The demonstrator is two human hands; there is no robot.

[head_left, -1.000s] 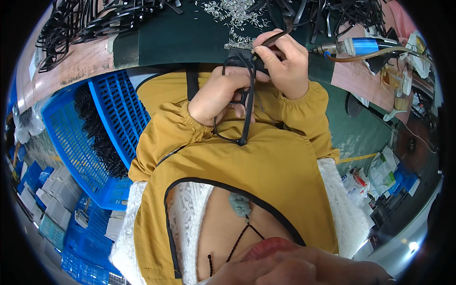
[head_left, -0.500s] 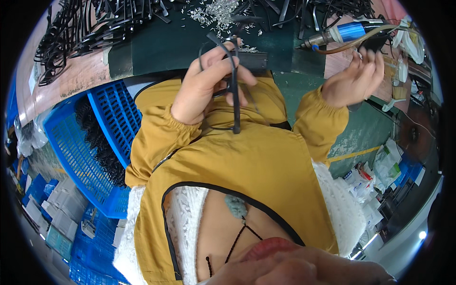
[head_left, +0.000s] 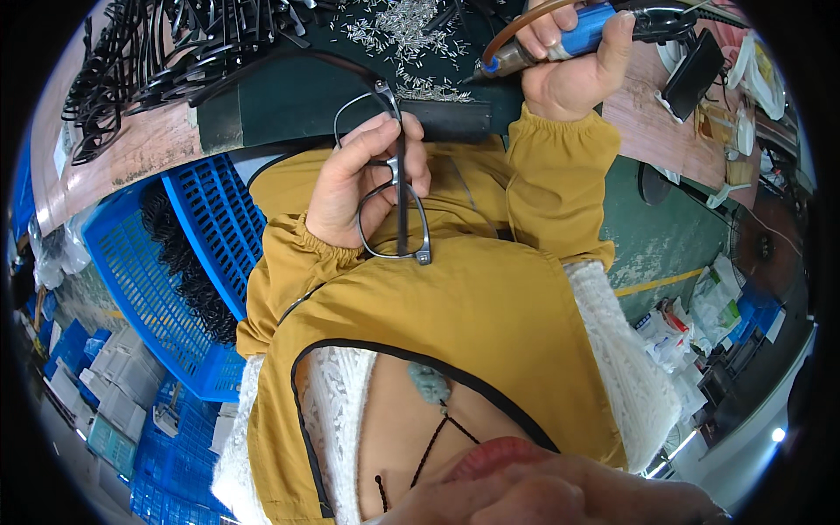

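Note:
My left hand [head_left: 363,175] is closed around a black eyeglass frame [head_left: 425,229], held over my lap at the table's front edge. One lens rim hangs below my fingers, and a dark temple arm stretches out to the upper left. In my right hand [head_left: 573,74] is a blue electric screwdriver [head_left: 584,33] with a brown cord curving over it. Its tip points left, close to a scatter of small silver screws [head_left: 411,39] on the dark green mat [head_left: 297,92].
Piles of black eyeglass parts [head_left: 166,52] cover the table's left side. A dark phone-like slab [head_left: 694,77] lies at the right. Below the table at left, a blue basket [head_left: 131,271] stands beside dark frames. Plastic bags [head_left: 717,297] lie at the lower right.
My right hand has moved left and up and taken hold of the screwdriver, lifting it toward the screws. The eyeglass frame in my left hand has turned, its temple arm now extending left.

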